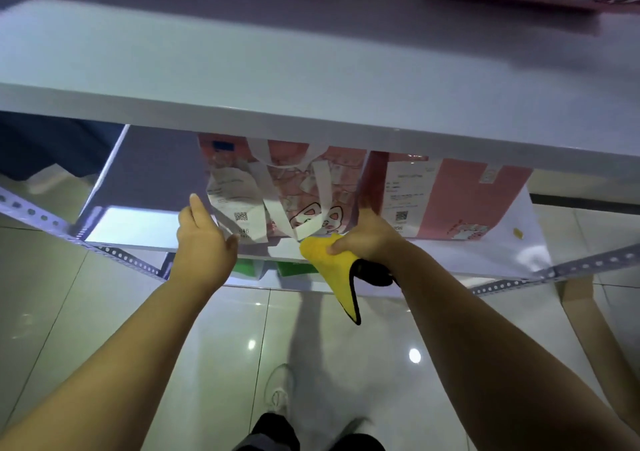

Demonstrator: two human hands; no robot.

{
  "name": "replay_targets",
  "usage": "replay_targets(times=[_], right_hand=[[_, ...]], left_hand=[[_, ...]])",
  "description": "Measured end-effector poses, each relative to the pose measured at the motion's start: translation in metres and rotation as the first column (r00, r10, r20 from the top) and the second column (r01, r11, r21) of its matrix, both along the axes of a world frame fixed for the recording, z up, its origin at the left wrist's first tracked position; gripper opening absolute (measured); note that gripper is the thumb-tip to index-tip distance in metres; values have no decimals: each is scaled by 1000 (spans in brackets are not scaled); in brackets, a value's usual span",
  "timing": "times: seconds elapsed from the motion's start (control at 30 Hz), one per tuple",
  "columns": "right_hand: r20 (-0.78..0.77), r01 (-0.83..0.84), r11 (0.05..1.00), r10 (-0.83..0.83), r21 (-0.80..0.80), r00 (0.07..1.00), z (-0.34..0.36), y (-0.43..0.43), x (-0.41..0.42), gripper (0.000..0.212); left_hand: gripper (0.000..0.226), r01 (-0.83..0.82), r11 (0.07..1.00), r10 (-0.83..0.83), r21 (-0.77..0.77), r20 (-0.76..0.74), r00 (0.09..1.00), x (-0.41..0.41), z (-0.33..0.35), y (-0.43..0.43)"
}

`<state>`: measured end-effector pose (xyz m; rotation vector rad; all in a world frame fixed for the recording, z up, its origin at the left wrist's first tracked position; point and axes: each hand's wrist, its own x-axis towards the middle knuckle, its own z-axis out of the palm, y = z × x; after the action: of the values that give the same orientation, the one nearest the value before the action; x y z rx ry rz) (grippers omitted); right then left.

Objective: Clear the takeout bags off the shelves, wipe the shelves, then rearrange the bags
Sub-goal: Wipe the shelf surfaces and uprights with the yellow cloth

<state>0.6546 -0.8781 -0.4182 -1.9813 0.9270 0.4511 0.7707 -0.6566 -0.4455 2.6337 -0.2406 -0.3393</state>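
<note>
1. On the white metal shelf point(131, 225), my left hand point(204, 239) was open, its straight fingers against the left side of the pink cartoon-printed takeout bag point(294, 187).
2. My right hand point(367, 239) gripped a yellow black-edged cloth point(332, 263) at that bag's right edge.
3. A plain pink takeout bag point(467, 201) stood just beside it.

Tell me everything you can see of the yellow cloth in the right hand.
The yellow cloth with black trim looks like soft microfibre, its other face dark where it folds by the wrist. The right hand grips its bunched top, thumb pressing on it; a pointed corner hangs free toward the floor, in front of the white shelf edge.
</note>
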Motion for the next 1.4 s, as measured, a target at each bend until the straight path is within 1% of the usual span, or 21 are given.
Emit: replay_targets(times=[0.1,0.17,0.23,0.27,0.3,0.37,0.43,0.47,0.63,0.67,0.77,0.87,0.93,0.97,1.03,1.1,1.17,1.23,1.33,1.4], right_hand=[[17,34,999,-34,23,999,-5,0,10,80],[36,39,998,-40,41,999,-7,1,13,75],[25,31,999,-31,8,999,-7,3,16,61],[8,20,999,-20,-26,1000,-6,5,18,54],[-2,7,999,-7,-49,1000,-6,8,19,51],[-17,-26,998,25,-53,1000,-6,16,22,61],[-31,-57,997,55,-58,998,-6,28,24,82],[-22,-66,996,65,-55,998,-7,35,26,88],[30,-88,995,86,44,996,-15,69,46,106],[31,-96,994,94,51,995,-16,75,51,106],[61,-107,992,103,62,993,-20,88,64,96],[85,-68,992,59,110,995,-22,93,69,89],[108,-26,984,7,175,994,-23,94,69,90],[103,-21,984,2,180,995,-22,94,69,92],[73,-35,990,25,136,997,-20,96,68,97],[40,-40,996,37,85,999,-18,97,65,106],[23,-45,997,43,66,999,-18,95,60,108],[27,-41,997,39,63,999,-18,91,51,107],[64,9,996,-15,92,998,-15,85,36,102],[52,-82,996,81,21,995,-8,80,22,92]], left_hand=[[89,-26,998,21,-61,-90,996,12,-8,0],[75,-23,989,6,-145,-115,993,15,-9,0],[67,-11,982,-12,-189,-120,993,16,-6,2],[67,-9,980,-16,-197,-124,992,18,-5,3],[66,-18,978,-10,-206,-133,991,20,-2,6],[63,-59,969,22,-241,-154,988,26,3,12],[60,-75,966,37,-247,-155,987,34,7,23],[60,-76,966,39,-246,-152,988,39,8,29],[55,-92,966,64,-240,-123,990,64,9,66],[55,-94,967,67,-236,-120,991,69,9,72],[54,-76,977,57,-199,-96,994,81,6,86],[54,-53,983,39,-177,-86,996,91,3,95],[56,-49,983,33,-175,-91,995,94,1,98],[56,-52,983,35,-175,-98,995,94,0,99],[55,-61,981,41,-181,-115,993,92,-1,99],[62,-72,980,47,-186,-134,990,87,-1,99],[67,-81,981,57,-175,-141,988,82,0,99],[66,-85,985,65,-148,-135,989,74,2,99],[58,-94,987,79,-131,-117,990,57,7,97],[60,-94,986,80,-136,-105,991,43,11,91]])
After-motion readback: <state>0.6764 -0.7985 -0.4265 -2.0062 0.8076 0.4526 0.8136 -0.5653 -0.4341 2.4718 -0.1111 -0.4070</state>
